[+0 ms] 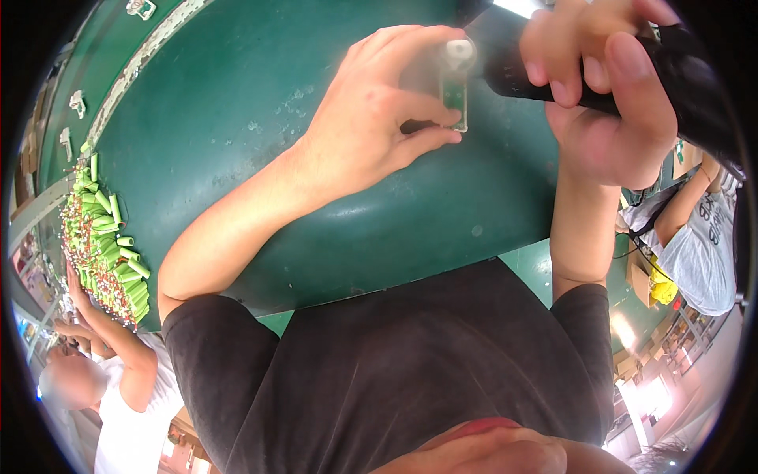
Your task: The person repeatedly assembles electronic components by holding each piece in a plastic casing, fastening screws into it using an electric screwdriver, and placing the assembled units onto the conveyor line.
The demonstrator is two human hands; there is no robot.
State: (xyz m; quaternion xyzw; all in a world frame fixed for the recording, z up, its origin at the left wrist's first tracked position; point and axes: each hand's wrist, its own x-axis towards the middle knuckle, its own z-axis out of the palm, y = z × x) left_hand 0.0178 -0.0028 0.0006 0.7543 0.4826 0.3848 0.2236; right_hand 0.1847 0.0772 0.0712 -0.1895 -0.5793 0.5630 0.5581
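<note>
L hand (379, 104) pinching clear case (455, 83) | grn bd (454, 99) inside | wht rnd end (459, 53) | R hand (620, 118) gripping blk tool (504, 63)

A dark-green worktable (237, 110) spreads beneath the left hand (379, 107); glossy green floor (641, 321) shows outward of the right hand (624, 138).

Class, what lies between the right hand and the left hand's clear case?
In the head view, one end of the black object the right hand holds lies between that hand and the clear case.

Tubes (105, 229) lie piled at the left of the table (229, 103), the case (453, 96) above it, left of the tool (505, 59).
</note>
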